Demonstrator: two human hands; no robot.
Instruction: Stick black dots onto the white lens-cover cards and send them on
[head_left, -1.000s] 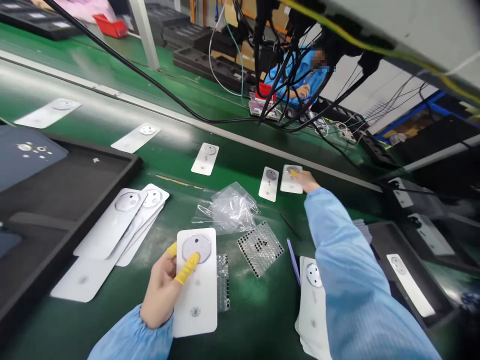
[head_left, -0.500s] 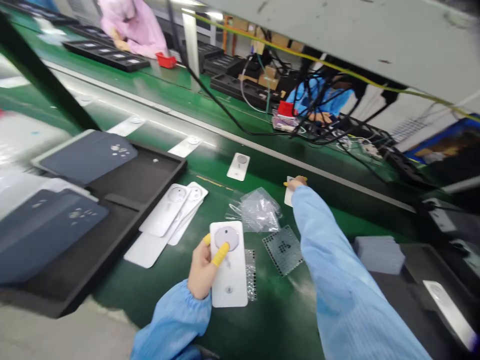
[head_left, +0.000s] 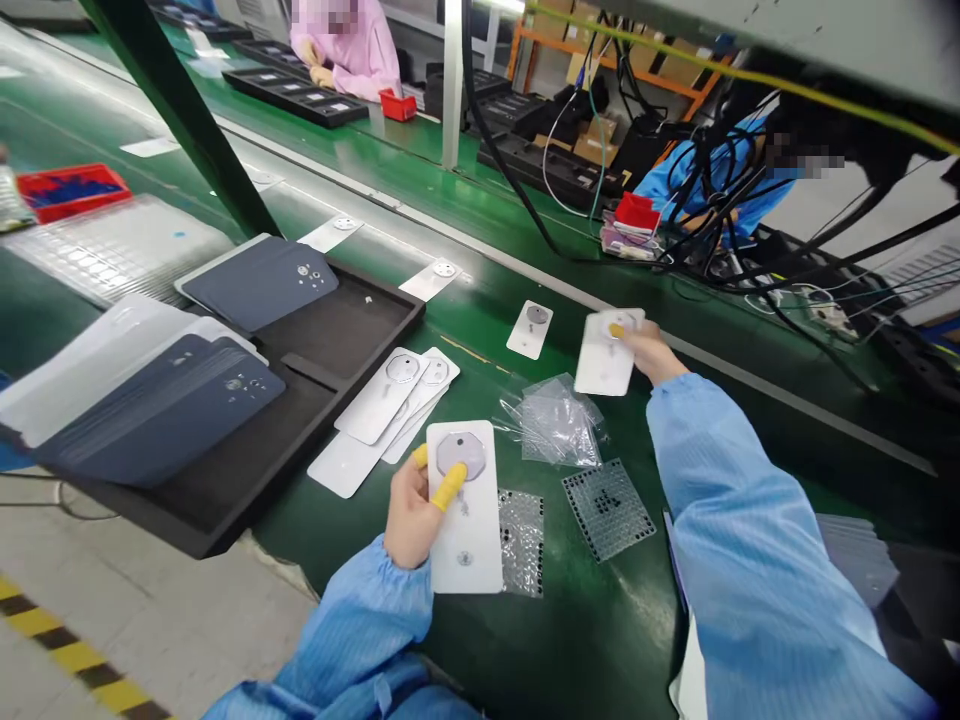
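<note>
My left hand, with yellow finger cots, grips a white phone back panel by its left edge, thumb resting on the grey octagonal patch near its top. Farther off, my right hand pinches another white phone back panel by its right side, above the green bench. Between the hands lie crumpled clear plastic film and a clear sheet with black dots. A second dotted sheet sits partly behind the left panel. Several white panels are piled left of my left hand.
A black tray with blue-grey panels stands at left. Single white panels, one of them nearby, lie along the line. A green post and hanging black cables cross the view. Two people sit across the bench.
My right hand has lifted its white panel from the far side of the bench and brought it slightly nearer. The left hand keeps its panel. The view has swung left.
</note>
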